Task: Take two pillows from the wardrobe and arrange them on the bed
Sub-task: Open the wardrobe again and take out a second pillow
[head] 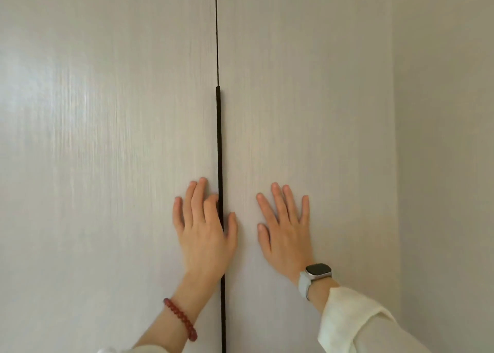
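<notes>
- The left door [107, 165] of the wardrobe fills the left side: pale, with a faint wood grain and a soft glare near its left edge. It is closed.
- A red bead bracelet [181, 320] sits on the left wrist, low down, with a bit of cream sleeve showing at the bottom edge.
- The left hand [204, 227] lies flat on the left door right beside the seam, fingers straight and pointing up, gripping nothing. Its thumb reaches across the dark strip and touches the far side.
- A dark handle strip [219, 152] runs down the seam between the doors, starting partway down; above it the seam is only a thin line.
- The right hand [286, 229] is pressed flat on the right door [320, 112], a little apart from the strip, fingers spread and straight, holding nothing.
- A watch [318, 271] with a dark face and pale band is on the right wrist, and below it a loose cream sleeve [355, 323].
- At the far right a plain pale wall [449, 139] meets the wardrobe's edge.
- The pillows cannot be seen from here; with both doors shut, whatever is inside the wardrobe is hidden, and the bed is out of sight.
</notes>
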